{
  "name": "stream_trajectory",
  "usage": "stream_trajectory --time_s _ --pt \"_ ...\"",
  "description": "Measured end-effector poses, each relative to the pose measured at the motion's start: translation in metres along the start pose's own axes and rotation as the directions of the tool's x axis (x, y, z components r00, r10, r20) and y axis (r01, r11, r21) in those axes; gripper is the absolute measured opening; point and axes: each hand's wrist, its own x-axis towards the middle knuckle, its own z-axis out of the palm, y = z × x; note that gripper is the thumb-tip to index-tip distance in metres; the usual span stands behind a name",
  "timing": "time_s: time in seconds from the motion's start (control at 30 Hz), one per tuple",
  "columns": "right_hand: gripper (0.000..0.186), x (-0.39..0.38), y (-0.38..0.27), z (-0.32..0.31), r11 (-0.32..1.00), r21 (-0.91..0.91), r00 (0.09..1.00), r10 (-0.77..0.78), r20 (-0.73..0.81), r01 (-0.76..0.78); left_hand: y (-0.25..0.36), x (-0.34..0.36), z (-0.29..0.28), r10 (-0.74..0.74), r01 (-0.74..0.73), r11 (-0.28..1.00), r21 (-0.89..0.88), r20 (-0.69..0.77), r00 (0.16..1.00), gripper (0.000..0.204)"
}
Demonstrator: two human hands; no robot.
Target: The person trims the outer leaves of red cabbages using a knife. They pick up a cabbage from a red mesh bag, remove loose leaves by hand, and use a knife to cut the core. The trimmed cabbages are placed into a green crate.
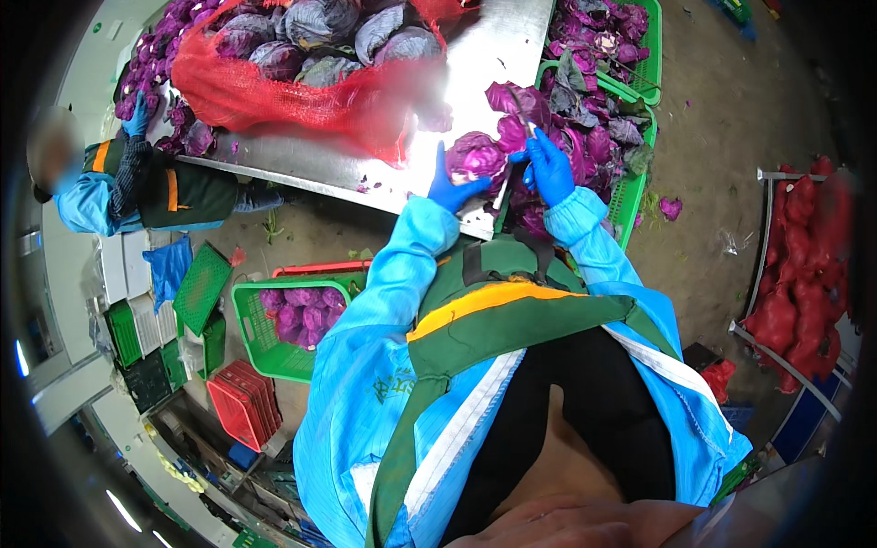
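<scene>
A red cabbage [476, 157] rests at the near right corner of the steel table [311, 169]. My left hand [454, 189], in a blue glove, curls around its left side with the thumb apart from the fingers. Just to the right, my blue-gloved right hand [550, 169] is closed on a knife [522, 111], whose thin dark blade points away from me. Loose purple outer leaves [509, 98] lie beyond the cabbage, partly behind the blade. The knife's handle is mostly hidden in my fingers.
A red mesh sack [265, 96] of cabbages lies open on the table. Green crates [639, 183] of leaves stand at the right, another green crate [265, 352] of trimmed cabbages at the left. A co-worker [137, 187] stands at the table's left; red sacks [799, 274] hang in a rack far right.
</scene>
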Motion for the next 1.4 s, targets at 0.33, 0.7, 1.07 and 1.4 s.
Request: stream_trajectory --time_s 0.33,0.7,1.07,1.4 --pt "0.066 -0.001 -0.001 -0.137 0.998 0.026 0.924 0.059 -0.378 -0.054 0.085 0.030 0.064 0.113 -0.115 0.993 -0.001 0.221 0.969 0.116" --pt "0.046 -0.052 -0.119 -0.099 0.483 -0.780 0.832 -0.548 0.085 0.398 0.122 0.063 0.152 0.040 -0.253 0.931 0.264 0.615 0.788 0.125" --pt "0.020 -0.036 -0.112 -0.138 0.958 0.166 0.962 -0.202 -0.185 0.233 0.121 0.067 0.167 0.082 -0.271 0.945 0.183 0.670 0.738 0.117" --pt "0.050 -0.048 -0.114 -0.135 0.603 -0.557 0.785 -0.599 0.156 0.571 0.138 0.060 0.176 0.059 -0.257 0.947 0.192 0.683 0.728 0.122"
